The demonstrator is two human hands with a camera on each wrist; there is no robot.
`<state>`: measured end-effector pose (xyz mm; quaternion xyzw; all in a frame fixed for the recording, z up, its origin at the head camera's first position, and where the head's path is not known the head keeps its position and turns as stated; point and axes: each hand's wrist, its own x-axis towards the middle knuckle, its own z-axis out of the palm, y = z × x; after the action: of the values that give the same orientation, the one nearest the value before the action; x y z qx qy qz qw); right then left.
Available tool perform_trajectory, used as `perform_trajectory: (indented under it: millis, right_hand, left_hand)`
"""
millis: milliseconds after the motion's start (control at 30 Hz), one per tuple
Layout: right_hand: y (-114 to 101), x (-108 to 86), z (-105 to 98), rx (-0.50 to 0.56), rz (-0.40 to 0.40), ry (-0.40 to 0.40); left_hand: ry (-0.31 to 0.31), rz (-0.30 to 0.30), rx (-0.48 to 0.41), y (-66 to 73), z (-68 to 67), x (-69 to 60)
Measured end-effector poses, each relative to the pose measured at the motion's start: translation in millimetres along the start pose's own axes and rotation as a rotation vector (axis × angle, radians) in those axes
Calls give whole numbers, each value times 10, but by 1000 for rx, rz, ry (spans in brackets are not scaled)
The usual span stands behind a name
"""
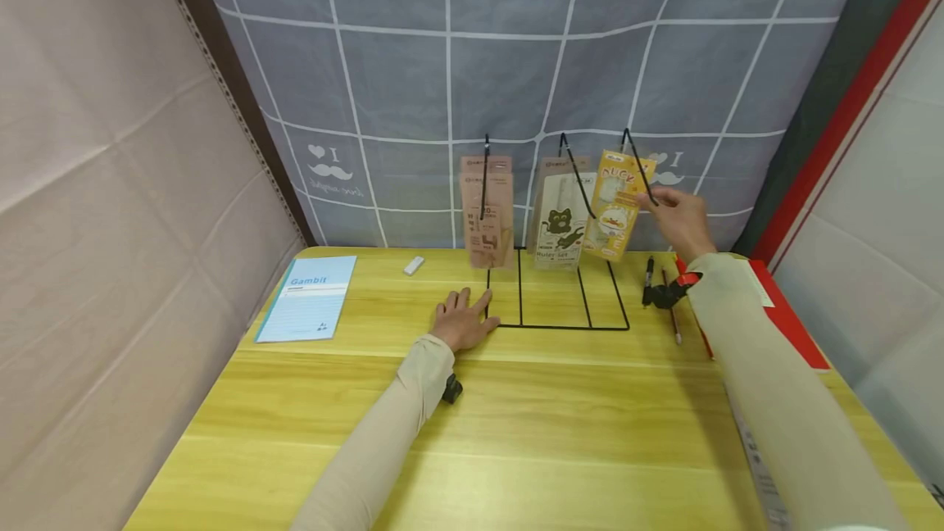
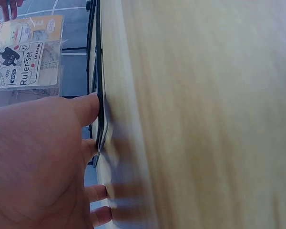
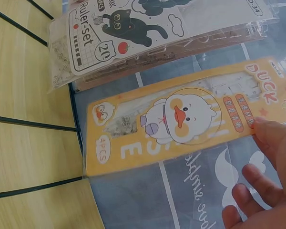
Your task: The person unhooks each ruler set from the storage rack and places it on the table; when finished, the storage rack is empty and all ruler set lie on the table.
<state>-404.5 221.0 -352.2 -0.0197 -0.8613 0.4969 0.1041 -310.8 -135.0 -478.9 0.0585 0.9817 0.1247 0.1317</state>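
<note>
A black wire rack (image 1: 553, 326) stands on the table with three hooks. From its right hook hangs a yellow duck packet (image 1: 614, 205), tilted. My right hand (image 1: 680, 220) pinches this packet's right edge; in the right wrist view the thumb or a finger lies on the packet (image 3: 181, 114) and the other fingers are spread. Ruler-set packets (image 1: 562, 220) hang on the middle hook, pink packets (image 1: 487, 211) on the left one. My left hand (image 1: 461, 321) rests at the rack's front left corner, fingers spread, touching the wire (image 2: 100, 71) in the left wrist view.
A light blue notebook (image 1: 308, 298) lies at the left, and a white eraser (image 1: 414, 265) near the back. Right of the rack are a black pen (image 1: 649, 275), a pencil (image 1: 674, 322) and a red folder (image 1: 792, 318). Grey checked cloth (image 1: 398, 88) hangs behind.
</note>
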Motion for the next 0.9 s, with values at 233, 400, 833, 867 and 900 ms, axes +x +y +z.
perform_trajectory:
  millis: [233, 400, 833, 867, 900]
  right_hand:
    - [-3, -51, -48, -6, -17, 38]
    - [-8, -148, -126, -8, -14, 3]
    - [16, -500, -347, -83, -25, -77]
    - [15, -524, -356, -83, -22, -82]
    - [11, -548, -363, -79, -25, -85]
  left_hand:
    - [5, -1, -7, -26, 38, 71]
    - [-4, 0, -15, -1, -5, 2]
    - [17, 16, 0, -27, 19, 22]
    - [17, 18, -3, -28, 18, 21]
    - [16, 20, -5, -28, 19, 19]
